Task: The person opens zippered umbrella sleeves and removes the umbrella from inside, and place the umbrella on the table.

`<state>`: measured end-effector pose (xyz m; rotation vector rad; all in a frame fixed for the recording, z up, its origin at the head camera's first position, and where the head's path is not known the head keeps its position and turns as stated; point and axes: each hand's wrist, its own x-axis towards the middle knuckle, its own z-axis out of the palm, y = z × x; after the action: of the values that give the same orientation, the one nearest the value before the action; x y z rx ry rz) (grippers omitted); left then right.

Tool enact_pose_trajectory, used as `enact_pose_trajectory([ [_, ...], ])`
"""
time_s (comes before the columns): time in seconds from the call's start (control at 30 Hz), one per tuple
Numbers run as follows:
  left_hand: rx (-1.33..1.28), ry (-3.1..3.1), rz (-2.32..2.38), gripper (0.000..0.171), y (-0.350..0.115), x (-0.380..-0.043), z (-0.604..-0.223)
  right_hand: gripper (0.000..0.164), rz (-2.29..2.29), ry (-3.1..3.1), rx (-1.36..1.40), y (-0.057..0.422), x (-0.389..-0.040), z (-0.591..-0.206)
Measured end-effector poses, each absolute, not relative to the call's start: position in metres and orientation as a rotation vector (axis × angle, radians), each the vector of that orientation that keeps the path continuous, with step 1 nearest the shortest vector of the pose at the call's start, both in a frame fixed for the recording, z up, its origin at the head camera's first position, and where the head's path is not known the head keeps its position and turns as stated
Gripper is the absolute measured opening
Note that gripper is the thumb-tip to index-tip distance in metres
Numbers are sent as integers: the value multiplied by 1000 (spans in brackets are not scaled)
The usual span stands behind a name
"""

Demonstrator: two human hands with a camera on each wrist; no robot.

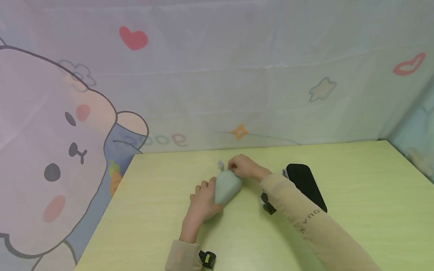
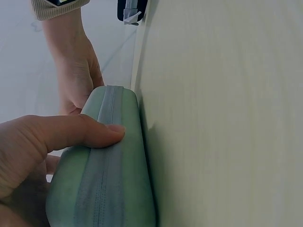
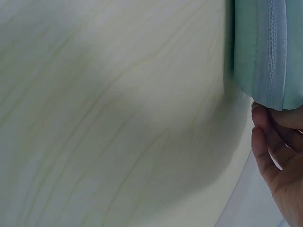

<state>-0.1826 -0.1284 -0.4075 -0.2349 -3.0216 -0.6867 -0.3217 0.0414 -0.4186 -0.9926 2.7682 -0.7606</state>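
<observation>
Case (image 1: 228, 187) of mint green sits between a person's two hands, low over a yellow-green table (image 1: 366, 180); from where I stand I cannot tell whether it touches the surface. At the near left of the case, the left hand (image 1: 203, 199) grips it, thumb laid across the grey-blue zip band (image 2: 102, 184) and the other fingers along the side. At the far end of the case is the right hand (image 1: 249, 167), curled fingertips drawn narrow in a pinch on that end; the exact bit between them is hidden. A small pale tab (image 1: 221, 164) pokes out beyond the case, just beside the right hand. Well to the right of the case lies a rounded black object (image 1: 303, 180), partly covered by a beige sleeve (image 1: 298, 210) with dark lettering. A black wrist device (image 1: 269, 207) shows at the right cuff, between the case and that object. Behind the case rises a printed backdrop (image 1: 217, 82), with a cartoon bear (image 1: 34, 131) to the case's left and a red heart (image 1: 135, 39) above.
</observation>
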Motion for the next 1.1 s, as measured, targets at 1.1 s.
enact_pose_trajectory([
  [1.1, -184, -3017, -679, 78, -126, -184, -410, 18, -776, 2751, -992, 49, -318, -419],
])
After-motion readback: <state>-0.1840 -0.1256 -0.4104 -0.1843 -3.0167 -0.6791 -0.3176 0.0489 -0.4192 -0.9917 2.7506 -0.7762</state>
